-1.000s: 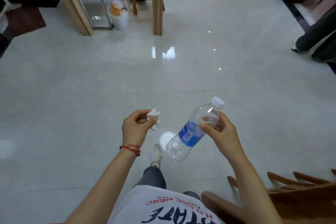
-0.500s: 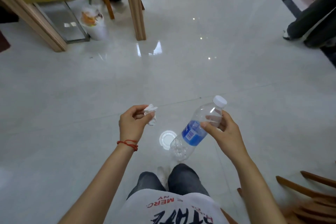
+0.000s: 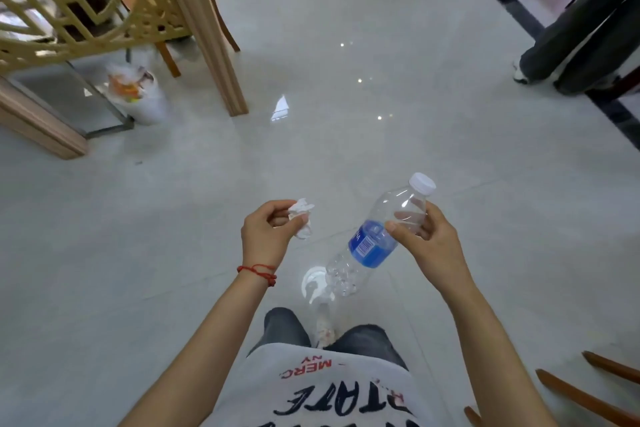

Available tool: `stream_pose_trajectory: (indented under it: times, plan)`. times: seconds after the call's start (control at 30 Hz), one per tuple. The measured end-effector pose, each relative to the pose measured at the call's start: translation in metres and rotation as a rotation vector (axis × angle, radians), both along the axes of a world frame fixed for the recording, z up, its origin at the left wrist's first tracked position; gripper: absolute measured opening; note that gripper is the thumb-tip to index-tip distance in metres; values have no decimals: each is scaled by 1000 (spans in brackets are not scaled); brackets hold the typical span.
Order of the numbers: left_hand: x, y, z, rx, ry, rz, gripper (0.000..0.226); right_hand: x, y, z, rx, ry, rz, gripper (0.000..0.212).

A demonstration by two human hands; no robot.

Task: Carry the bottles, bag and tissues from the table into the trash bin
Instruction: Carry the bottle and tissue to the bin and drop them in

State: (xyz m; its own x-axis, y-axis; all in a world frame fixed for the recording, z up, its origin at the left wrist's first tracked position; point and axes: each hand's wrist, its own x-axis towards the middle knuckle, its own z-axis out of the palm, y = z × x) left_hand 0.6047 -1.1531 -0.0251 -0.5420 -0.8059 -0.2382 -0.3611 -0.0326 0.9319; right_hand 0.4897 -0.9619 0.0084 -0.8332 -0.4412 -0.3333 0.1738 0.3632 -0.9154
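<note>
Glossy pale floor tiles [image 3: 346, 135] fill almost all of my view, with small light spots reflecting on them. Far ahead of the left fingers and to their left stands a wooden lattice screen [image 3: 86, 3] with thick wooden posts, and at its foot the white trash bin [image 3: 142, 97], already holding some orange and white rubbish. Between the hands and the bin I see only open floor. One post stands just to the right of the bin. Far ahead of the right fingers and to their right are the dark trouser legs of another person [image 3: 581, 42]. Behind the right hand, at the low right corner, some brown wooden chair parts [image 3: 588, 392] come into the view.

My left hand [image 3: 266, 239] pinches one crumpled white tissue [image 3: 302, 218] between the thumb and the curled fingers; the tissue sticks out past the fingertips. My right hand [image 3: 429, 243] grips one clear plastic bottle [image 3: 377, 239] with a blue label and a white cap. The fingers are curled around its upper part. The cap points up and away from the fingers, and the bottom hangs down toward my body. The two hands are near each other but apart.

I count one tissue, one bottle, one bin.
</note>
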Motion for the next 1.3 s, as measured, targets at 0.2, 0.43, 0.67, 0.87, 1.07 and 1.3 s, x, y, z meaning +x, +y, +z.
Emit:
stream_pose_trajectory:
  times: [0.2, 0.43, 0.67, 0.87, 1.07, 1.3]
  plan:
    - [-77, -19, -1, -9, -17, -182, 26, -43, -2, 0, -47, -24, -186, 45]
    - [-181, -16, 2, -12, -36, -526, 24, -76, 12, 1, -90, -36, -534, 50]
    - [-265, 6, 8, -20, -21, -834, 24, -87, 32, 1, -80, 0, -867, 53]
    - [-310, 37, 9, -19, 3, -1028, 24, -91, 50, -5, -38, 25, -1039, 52]
    - [-353, 81, 6, 13, 3, -1118, 24, -118, 83, -10, 6, 34, -1125, 48]
    - [-426, 153, -3, 23, -3, -1140, 21, -192, 156, -20, 48, 78, -1126, 53]
